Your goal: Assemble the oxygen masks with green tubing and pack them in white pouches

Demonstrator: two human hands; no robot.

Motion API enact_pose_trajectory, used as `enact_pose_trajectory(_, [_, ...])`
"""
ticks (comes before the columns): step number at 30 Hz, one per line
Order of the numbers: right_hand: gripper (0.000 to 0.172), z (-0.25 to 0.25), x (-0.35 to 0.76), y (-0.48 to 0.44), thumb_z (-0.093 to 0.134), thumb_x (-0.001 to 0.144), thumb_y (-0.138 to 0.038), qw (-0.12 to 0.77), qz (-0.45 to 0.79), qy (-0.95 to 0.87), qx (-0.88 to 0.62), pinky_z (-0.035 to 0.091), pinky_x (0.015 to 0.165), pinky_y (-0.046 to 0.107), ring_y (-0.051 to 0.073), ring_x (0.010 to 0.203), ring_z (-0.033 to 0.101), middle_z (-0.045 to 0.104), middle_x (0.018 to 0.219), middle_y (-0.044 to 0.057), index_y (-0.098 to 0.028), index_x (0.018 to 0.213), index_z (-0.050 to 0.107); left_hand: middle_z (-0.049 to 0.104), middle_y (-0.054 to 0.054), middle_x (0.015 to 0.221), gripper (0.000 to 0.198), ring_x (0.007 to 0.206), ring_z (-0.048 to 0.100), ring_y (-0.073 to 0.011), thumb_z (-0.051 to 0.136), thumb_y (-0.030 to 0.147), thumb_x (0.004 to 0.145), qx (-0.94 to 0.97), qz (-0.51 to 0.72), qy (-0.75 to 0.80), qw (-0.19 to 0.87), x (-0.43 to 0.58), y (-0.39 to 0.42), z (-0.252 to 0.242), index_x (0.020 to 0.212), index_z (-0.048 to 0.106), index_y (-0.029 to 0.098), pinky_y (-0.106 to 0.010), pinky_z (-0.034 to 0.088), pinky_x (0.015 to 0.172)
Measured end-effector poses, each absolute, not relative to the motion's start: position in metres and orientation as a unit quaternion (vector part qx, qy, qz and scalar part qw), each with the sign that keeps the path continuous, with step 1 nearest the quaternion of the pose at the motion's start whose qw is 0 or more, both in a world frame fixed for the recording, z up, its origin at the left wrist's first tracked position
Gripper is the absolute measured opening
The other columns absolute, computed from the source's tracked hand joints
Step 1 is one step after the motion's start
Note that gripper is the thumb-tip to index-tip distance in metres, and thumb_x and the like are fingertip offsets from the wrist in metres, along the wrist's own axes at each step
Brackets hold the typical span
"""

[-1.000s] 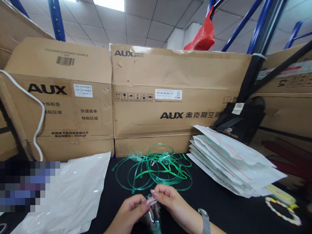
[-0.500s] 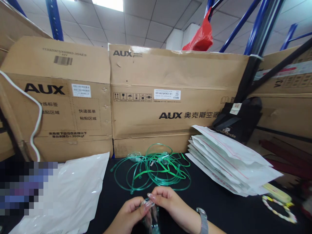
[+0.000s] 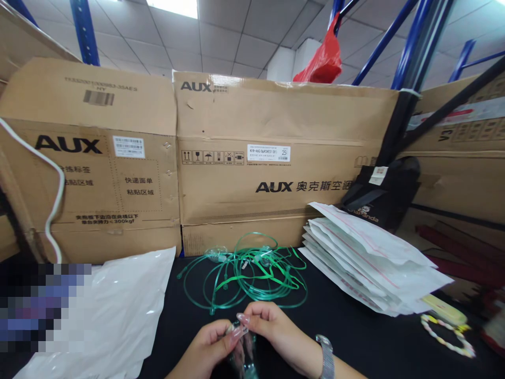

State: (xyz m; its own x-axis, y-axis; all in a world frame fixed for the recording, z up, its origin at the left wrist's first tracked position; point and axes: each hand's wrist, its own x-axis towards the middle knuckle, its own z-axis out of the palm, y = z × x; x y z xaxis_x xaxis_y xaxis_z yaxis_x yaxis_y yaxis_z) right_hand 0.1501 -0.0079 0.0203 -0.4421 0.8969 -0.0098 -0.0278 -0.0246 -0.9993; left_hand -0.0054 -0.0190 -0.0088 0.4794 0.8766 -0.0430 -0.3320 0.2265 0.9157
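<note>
A transparent oxygen mask (image 3: 242,355), as it appears, lies between the person's two hands at the near edge of the view; its green-tinted lower end is partly cut off by the frame. Handling of this piece is judged to be in progress: it is in the grasp, not laid down, and the work at its upper edge seems unfinished. Whether tube or strap is joined to it cannot be told from here. The left hand (image 3: 211,345) is nearly closed, thumb pressed over curled fingers on the mask's upper edge. The right hand (image 3: 276,329), likewise narrow, pinches the same edge between thumb and forefinger, its tips almost touching the left thumb; a metal-mesh wristwatch (image 3: 326,355) circles that wrist. Just beyond both hands, loose coils of green tubing (image 3: 256,296) lie tangled with bright green straps (image 3: 246,277) and clear plastic parts (image 3: 216,255) on a black table surface (image 3: 169,342). Left of the left hand rest white plastic mailers (image 3: 114,310); farther out to the right of the right hand, a stack of white mailing envelopes (image 3: 374,263) and a beaded bracelet (image 3: 450,337). Behind everything stand AUX cartons (image 3: 288,121).
</note>
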Motion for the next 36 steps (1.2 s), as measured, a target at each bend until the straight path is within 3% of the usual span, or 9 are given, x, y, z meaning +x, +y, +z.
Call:
enact_pose_trajectory(5, [0.032, 0.029, 0.163, 0.005, 0.055, 0.075, -0.047, 0.404, 0.516, -0.651, -0.382, 0.041, 0.062, 0.027, 0.013, 0.06, 0.053, 0.058, 0.064, 0.0, -0.015, 0.073, 0.061, 0.058, 0.0, 0.053, 0.032, 0.051, 0.051, -0.0119, 0.071, 0.043, 0.06, 0.417, 0.428, 0.312, 0.739, -0.005, -0.021, -0.003, 0.055, 0.06, 0.013, -0.025, 0.039, 0.055])
enact_pose_trajectory(8, [0.028, 0.04, 0.19, 0.023, 0.047, 0.082, -0.043, 0.481, 0.259, -0.699, -0.461, 0.044, 0.07, 0.031, 0.017, 0.075, 0.057, 0.062, 0.083, 0.004, -0.02, 0.092, 0.059, 0.057, 0.001, 0.05, 0.033, 0.049, 0.052, -0.0107, 0.07, 0.044, 0.062, 0.381, 0.442, 0.322, 0.746, -0.005, -0.021, 0.0, 0.055, 0.061, 0.013, -0.024, 0.039, 0.054])
enact_pose_trajectory(10, [0.026, 0.044, 0.211, 0.037, 0.047, 0.082, -0.039, 0.499, 0.188, -0.69, -0.49, 0.04, 0.08, 0.035, 0.02, 0.086, 0.054, 0.059, 0.094, 0.006, -0.022, 0.1, 0.056, 0.058, 0.002, 0.049, 0.034, 0.047, 0.052, -0.0102, 0.069, 0.046, 0.061, 0.355, 0.446, 0.324, 0.755, -0.006, -0.021, 0.001, 0.054, 0.061, 0.013, -0.023, 0.04, 0.053])
enact_pose_trajectory(12, [0.024, 0.044, 0.228, 0.049, 0.047, 0.082, -0.036, 0.493, 0.149, -0.695, -0.502, 0.038, 0.082, 0.04, 0.022, 0.085, 0.051, 0.058, 0.089, 0.007, -0.021, 0.097, 0.058, 0.06, 0.001, 0.051, 0.032, 0.048, 0.053, -0.0104, 0.07, 0.045, 0.061, 0.325, 0.453, 0.328, 0.763, -0.007, -0.022, 0.003, 0.057, 0.063, 0.014, -0.023, 0.041, 0.054])
enact_pose_trajectory(20, [0.021, 0.018, 0.221, 0.051, 0.063, 0.072, -0.021, 0.385, 0.134, -0.794, -0.452, 0.036, 0.084, 0.038, 0.022, 0.088, 0.05, 0.061, 0.087, 0.003, -0.028, 0.091, 0.066, 0.065, 0.001, 0.058, 0.024, 0.055, 0.056, -0.0117, 0.074, 0.036, 0.06, 0.278, 0.477, 0.339, 0.762, -0.007, -0.025, 0.004, 0.07, 0.066, 0.015, -0.024, 0.043, 0.058])
enact_pose_trajectory(23, [0.005, 0.013, 0.213, 0.049, 0.063, 0.071, -0.022, 0.394, 0.131, -0.79, -0.451, 0.039, 0.077, 0.036, 0.021, 0.078, 0.05, 0.058, 0.073, 0.003, -0.025, 0.074, 0.067, 0.065, 0.0, 0.056, 0.022, 0.053, 0.056, -0.0116, 0.073, 0.035, 0.062, 0.29, 0.477, 0.328, 0.762, -0.007, -0.023, 0.002, 0.069, 0.066, 0.015, -0.024, 0.044, 0.057])
enact_pose_trajectory(26, [0.014, 0.02, 0.214, 0.049, 0.062, 0.072, -0.03, 0.443, 0.127, -0.761, -0.457, 0.041, 0.072, 0.034, 0.02, 0.074, 0.051, 0.056, 0.07, 0.003, -0.021, 0.062, 0.061, 0.065, 0.0, 0.055, 0.025, 0.051, 0.055, -0.0117, 0.075, 0.036, 0.059, 0.289, 0.473, 0.328, 0.765, -0.007, -0.021, 0.0, 0.068, 0.067, 0.015, -0.025, 0.044, 0.056])
enact_pose_trajectory(32, [0.027, 0.053, 0.227, 0.037, 0.03, 0.089, -0.041, 0.615, 0.083, -0.611, -0.491, 0.042, 0.068, 0.03, 0.017, 0.072, 0.052, 0.052, 0.076, 0.002, -0.02, 0.095, 0.046, 0.065, 0.0, 0.055, 0.026, 0.05, 0.056, -0.012, 0.074, 0.039, 0.059, 0.298, 0.46, 0.328, 0.77, -0.007, -0.019, 0.002, 0.062, 0.066, 0.014, -0.025, 0.044, 0.055])
enact_pose_trajectory(36, [0.029, 0.059, 0.223, 0.028, 0.033, 0.087, -0.044, 0.583, 0.105, -0.623, -0.51, 0.038, 0.053, 0.025, 0.014, 0.056, 0.048, 0.049, 0.062, -0.002, -0.02, 0.093, 0.048, 0.065, 0.0, 0.055, 0.026, 0.051, 0.057, -0.0119, 0.074, 0.038, 0.058, 0.282, 0.468, 0.331, 0.769, -0.007, -0.02, 0.003, 0.064, 0.066, 0.014, -0.024, 0.044, 0.055])
